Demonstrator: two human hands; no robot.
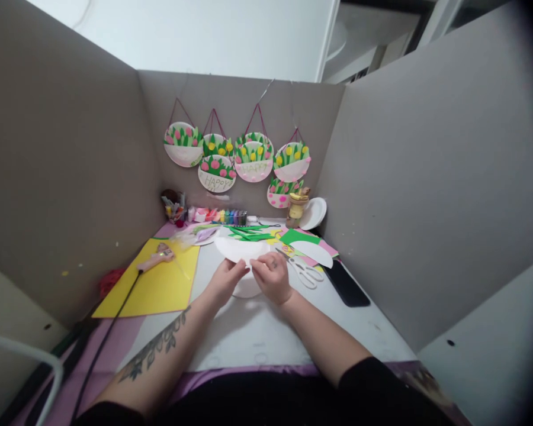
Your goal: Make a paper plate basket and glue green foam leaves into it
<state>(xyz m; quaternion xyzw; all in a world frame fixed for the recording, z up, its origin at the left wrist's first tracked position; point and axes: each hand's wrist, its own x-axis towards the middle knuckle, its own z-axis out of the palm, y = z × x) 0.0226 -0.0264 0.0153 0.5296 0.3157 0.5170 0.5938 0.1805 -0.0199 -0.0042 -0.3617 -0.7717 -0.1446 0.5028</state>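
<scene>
In the head view, a white cut paper plate piece point(237, 249) is held up over the table. My left hand point(225, 280) pinches its lower edge between thumb and fingers. Close beside it, my right hand point(273, 276) is closed with its fingertips on the same edge. Beneath both hands lies a white paper plate point(247, 289), partly hidden by them. White-handled scissors point(305, 273) rest on the table just right of my right hand. Beyond the held piece are green paper strips point(249, 233).
A pink glue gun point(157, 258) with a black cord lies on yellow sheets point(164, 290) at the left. At the right are a phone point(346, 286) and a half plate point(313, 251). Paint pots point(231, 216) line the back, under hanging flower plates point(254, 160). Grey panels enclose three sides.
</scene>
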